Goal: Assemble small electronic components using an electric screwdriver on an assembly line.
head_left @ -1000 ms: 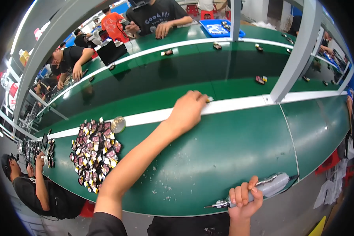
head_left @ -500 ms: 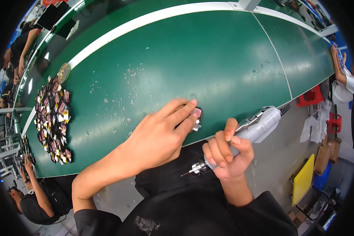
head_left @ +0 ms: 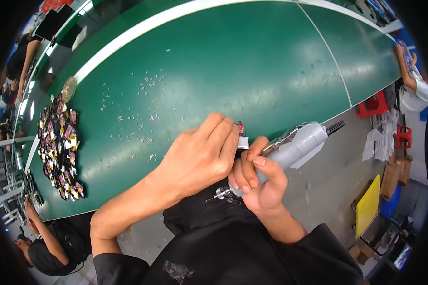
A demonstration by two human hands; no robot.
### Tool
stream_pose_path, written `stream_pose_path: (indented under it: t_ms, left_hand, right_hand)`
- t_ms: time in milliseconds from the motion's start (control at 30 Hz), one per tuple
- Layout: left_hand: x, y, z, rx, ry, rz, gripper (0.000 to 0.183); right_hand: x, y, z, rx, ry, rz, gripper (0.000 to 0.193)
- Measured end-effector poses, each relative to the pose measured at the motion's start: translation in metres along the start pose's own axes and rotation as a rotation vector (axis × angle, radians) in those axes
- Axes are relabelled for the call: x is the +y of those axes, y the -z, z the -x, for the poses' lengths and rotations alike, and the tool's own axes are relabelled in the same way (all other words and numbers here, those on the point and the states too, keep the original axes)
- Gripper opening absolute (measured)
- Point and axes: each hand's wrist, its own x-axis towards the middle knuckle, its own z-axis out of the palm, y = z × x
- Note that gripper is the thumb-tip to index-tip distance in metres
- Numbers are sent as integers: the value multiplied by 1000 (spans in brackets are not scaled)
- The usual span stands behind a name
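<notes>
My left hand is closed at the table's near edge, its fingers curled around a small black and red part with a white or silver end piece. Much of that part is hidden behind the fingers. In my right hand is a grey electric screwdriver, held aslant. Its metal chuck and thin bit point down and left, over my lap and below my left hand. The two hands are close together.
Many tiny screws lie scattered on the green table. On the left spreads a pile of small black parts, with a round clear dish behind it. Other people sit at left and far right. Red stools stand at right.
My left fingers, stretched over the small part before, have curled around it, and its white end shows more. My right hand has brought the screwdriver left, closer to my left hand.
</notes>
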Motion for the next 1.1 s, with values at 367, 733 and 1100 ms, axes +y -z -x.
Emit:
stream_pose_path:
  t_ms: [367,733,1100]
  left_hand:
    - [10,-4,4,1,25,-9,33]
    - [16,-11,14,-8,-58,-111,36]
    - [9,-19,17,76,-55,-101,39]
  right_hand:
    - [-33,7,-4,-139,-83,-26,10]
    - [-100,-21,-64,-439,251,432,11]
    - [-90,-22,-79,-442,208,562,12]
